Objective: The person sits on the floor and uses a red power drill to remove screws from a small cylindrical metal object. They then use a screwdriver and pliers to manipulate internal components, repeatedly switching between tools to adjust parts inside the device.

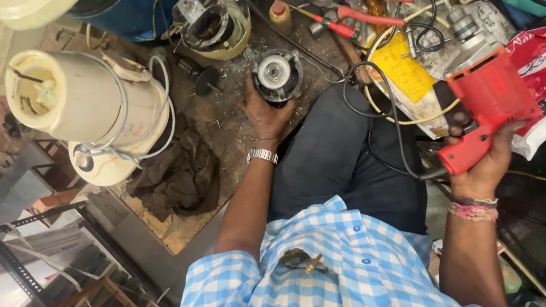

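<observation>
Left hand [263, 111] grasps a round black motor [277, 76] with a metal centre, held against the littered floor beside the person's dark-trousered knee. A metal watch [262, 155] sits on that wrist. Right hand [487, 163] is clenched around the grip of a red drill [488, 103], raised well apart from the motor; its black cord [383, 123] loops over the knee. 2 cream mixer bases [85, 105] lie near, left of the motor. Red-handled pliers [365, 6] lie beyond.
</observation>
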